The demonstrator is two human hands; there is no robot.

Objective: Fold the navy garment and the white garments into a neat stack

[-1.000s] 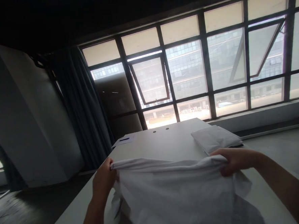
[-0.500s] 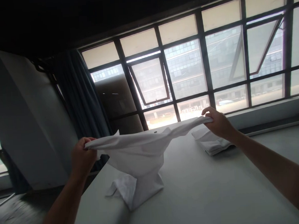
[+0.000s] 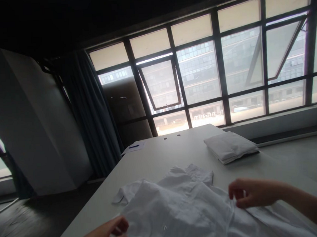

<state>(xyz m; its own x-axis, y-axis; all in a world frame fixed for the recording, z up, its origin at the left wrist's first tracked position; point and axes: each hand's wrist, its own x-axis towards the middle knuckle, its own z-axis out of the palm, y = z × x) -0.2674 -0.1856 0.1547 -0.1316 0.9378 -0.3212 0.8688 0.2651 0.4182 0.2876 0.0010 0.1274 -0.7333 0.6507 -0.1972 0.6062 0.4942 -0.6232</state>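
Note:
A white, wrinkled garment that looks like a shirt point(image 3: 177, 210) lies spread and rumpled across the near part of the table, its lower end cut off by the frame. My left hand point(image 3: 106, 234) is at its near left side, fingers loosely curled and apart from the thumb, holding nothing that I can see. At the right side my right hand point(image 3: 255, 193) hovers over a raised fold of the garment, with a gap between its thumb and bent fingers. Its fingertips are close to the cloth.
A folded white cloth bundle point(image 3: 230, 146) rests on the right side of the white table point(image 3: 160, 154). Paper point(image 3: 140, 145) with a dark pen point(image 3: 134, 146) lies at the far left corner. Windows point(image 3: 198, 73) and a dark curtain point(image 3: 93, 101) stand behind.
The garment, held stretched in the air between both hands, has come down onto the table toward me. Both hands have lowered, moved closer and loosened from it.

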